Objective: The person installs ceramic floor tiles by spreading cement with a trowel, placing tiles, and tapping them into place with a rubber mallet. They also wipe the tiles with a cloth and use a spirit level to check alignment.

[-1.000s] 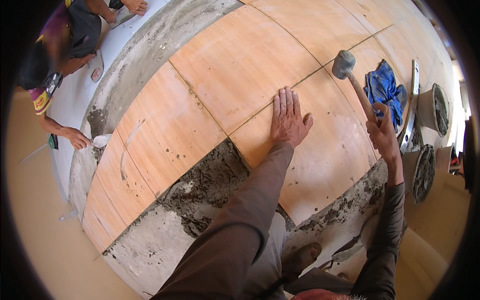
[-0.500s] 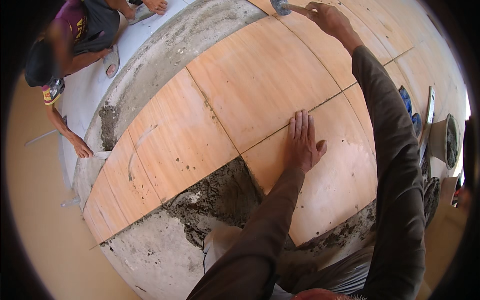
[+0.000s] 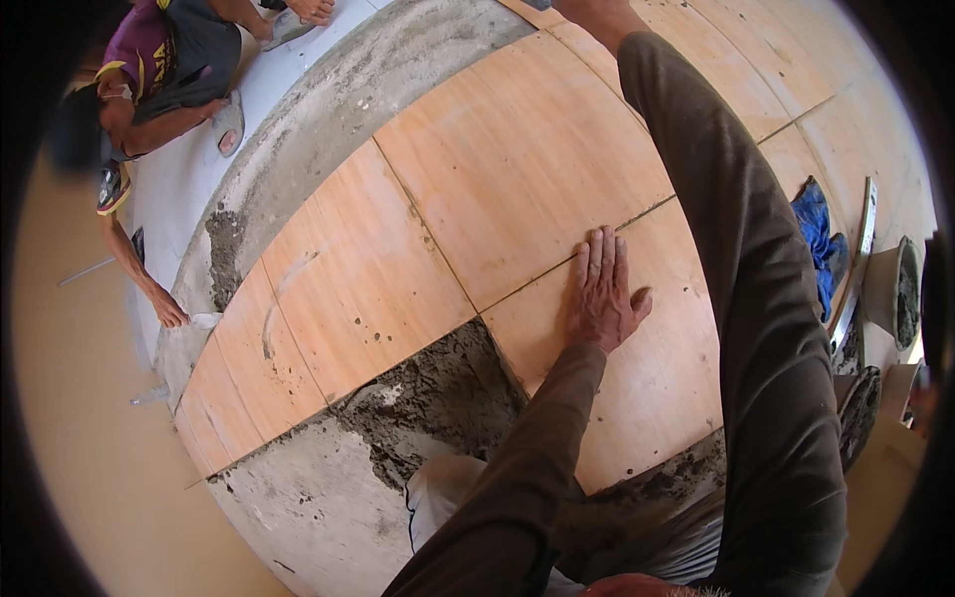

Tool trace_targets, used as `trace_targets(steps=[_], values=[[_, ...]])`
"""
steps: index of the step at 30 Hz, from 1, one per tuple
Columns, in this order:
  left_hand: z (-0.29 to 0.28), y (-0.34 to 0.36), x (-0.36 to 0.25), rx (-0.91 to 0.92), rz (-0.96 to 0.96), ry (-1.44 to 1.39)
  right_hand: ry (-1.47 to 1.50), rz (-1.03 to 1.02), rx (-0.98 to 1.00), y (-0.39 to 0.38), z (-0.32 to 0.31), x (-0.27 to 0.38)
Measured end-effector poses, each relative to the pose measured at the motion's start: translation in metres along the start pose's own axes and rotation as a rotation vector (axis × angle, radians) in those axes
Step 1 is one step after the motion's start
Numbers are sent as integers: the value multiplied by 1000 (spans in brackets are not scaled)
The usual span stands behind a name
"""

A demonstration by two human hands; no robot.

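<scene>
1. Orange tile (image 3: 657, 348) takes the middle of the head view, lying to the right of a dark patch of wet mortar (image 3: 438, 398), more mortar showing along its near edge!
2. Left hand (image 3: 603, 303) is right on it: palm down, fingers straight and close together, thumb out to the right, gripping nothing, fingertips up by the joint with the neighbouring tile (image 3: 517, 179).
3. Right hand (image 3: 602, 15) is way up top, mostly cut off by the picture's edge, its dark sleeve (image 3: 766, 249) reaching across the tiles. A sliver of grey mallet head (image 3: 538, 4) peeks in just beside it, but how tightly those fingers are curled, and around what, I can't make out.
4. Over on the right: blue cloth (image 3: 816, 234), a long metal level (image 3: 858, 269) next to it, then a bucket (image 3: 880, 294) just beyond.
5. Upper left, a co-worker (image 3: 189, 60) crouches past the tiles, the lower hand (image 3: 171, 312) at a pale flat tool (image 3: 206, 320) by the tiles' edge.
6. Down low, bare grey floor (image 3: 308, 507) left of the mortar, and a pale trouser knee (image 3: 443, 488) beside it.
</scene>
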State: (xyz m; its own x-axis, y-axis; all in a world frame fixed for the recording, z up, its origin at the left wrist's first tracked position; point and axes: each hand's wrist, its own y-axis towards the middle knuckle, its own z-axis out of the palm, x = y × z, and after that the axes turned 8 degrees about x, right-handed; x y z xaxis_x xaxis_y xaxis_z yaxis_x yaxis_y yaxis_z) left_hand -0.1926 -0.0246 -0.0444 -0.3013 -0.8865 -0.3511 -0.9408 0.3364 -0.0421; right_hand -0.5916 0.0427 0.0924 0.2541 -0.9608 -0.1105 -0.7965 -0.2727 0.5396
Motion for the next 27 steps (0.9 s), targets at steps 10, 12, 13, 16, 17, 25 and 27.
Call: trace_targets(steps=[10,12,13,16,17,25,27], values=[[-2,11,-17,37,82,122,13,176,239,-21,-14,-7],[-2,2,-4,-10,79,51,246,217,108,-68,-37,6],[-3,4,-1,-47,89,15,349,276,51,-90,-51,7],[-1,6,-4,-100,112,16,724,412,5,-177,-85,2],[1,5,-9,-91,117,17,818,444,-17,-208,-85,-8],[0,4,-8,-76,101,60,1194,880,495,-361,-175,-104],[0,5,-7,-81,99,50,1261,1093,298,-384,-183,-118]])
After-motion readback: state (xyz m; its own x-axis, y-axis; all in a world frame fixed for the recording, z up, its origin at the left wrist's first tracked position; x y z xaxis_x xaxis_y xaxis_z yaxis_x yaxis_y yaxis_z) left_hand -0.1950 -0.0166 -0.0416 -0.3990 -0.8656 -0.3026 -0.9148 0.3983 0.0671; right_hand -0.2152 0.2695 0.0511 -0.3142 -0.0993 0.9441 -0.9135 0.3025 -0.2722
